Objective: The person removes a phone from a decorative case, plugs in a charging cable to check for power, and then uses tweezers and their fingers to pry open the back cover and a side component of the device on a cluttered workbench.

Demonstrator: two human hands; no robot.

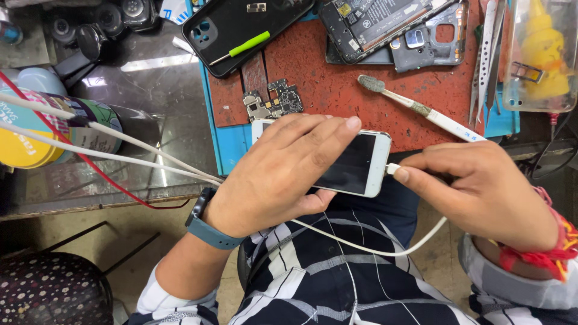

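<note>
A person's left hand (277, 174) lay across a white phone (355, 165), its grip closed around the handset with the fingers spread over the dark screen and the thumb tucked beneath, holding it just above the lap at the near edge of the surface. The right hand (481, 192) pinched the white plug (392, 169) of a charging cable (385, 250) between thumb and forefinger, the plug touching the phone's end; whether it was fully seated could not be told. The cable looped down across a striped shirt (337, 283). A blue watch (211, 225) circled the left wrist and red thread (551, 253) the right.

Just beyond the phone, small circuit boards (274, 102) lay on a worn red mat (337, 84), with a used toothbrush (421, 108) to the right. Farther back sat a black phone case (241, 24) holding a green-handled tool (244, 47), an opened phone (376, 24) showing its battery, and metal tweezers (487, 54). A clear box (539, 60) at the far right held something yellow. To the left, white and red wires (120, 156) crossed a glass surface (150, 90) beside a colourful tin (54, 129). A spotted stool (54, 289) stood on the floor below.
</note>
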